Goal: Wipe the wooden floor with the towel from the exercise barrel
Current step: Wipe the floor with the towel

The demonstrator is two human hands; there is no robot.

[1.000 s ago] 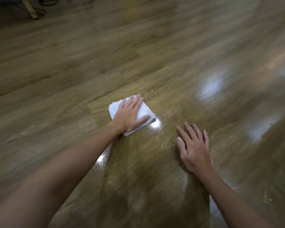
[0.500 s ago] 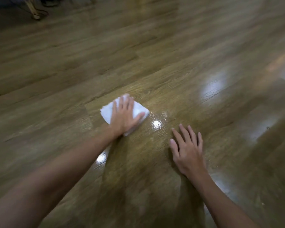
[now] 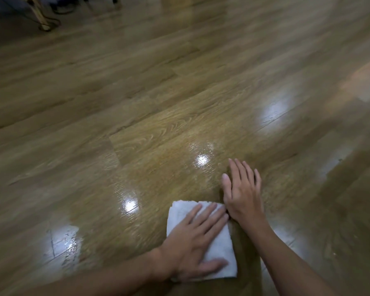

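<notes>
A folded white towel (image 3: 220, 251) lies flat on the glossy wooden floor (image 3: 158, 129) near the bottom centre. My left hand (image 3: 198, 242) presses down on it, palm flat, fingers spread over the cloth and pointing up-right. My right hand (image 3: 242, 193) rests flat on the bare floor just right of and beyond the towel, fingers together, its heel touching my left fingertips. The floor around the towel shines wet, with bright light reflections.
A pale furniture leg (image 3: 39, 16) with dark cables (image 3: 58, 9) stands at the far top left. Wooden planks stretch in every direction around my hands.
My left hand has dragged the towel back towards me and to the right, until it meets my right hand. The right hand stays planted on the floor.
</notes>
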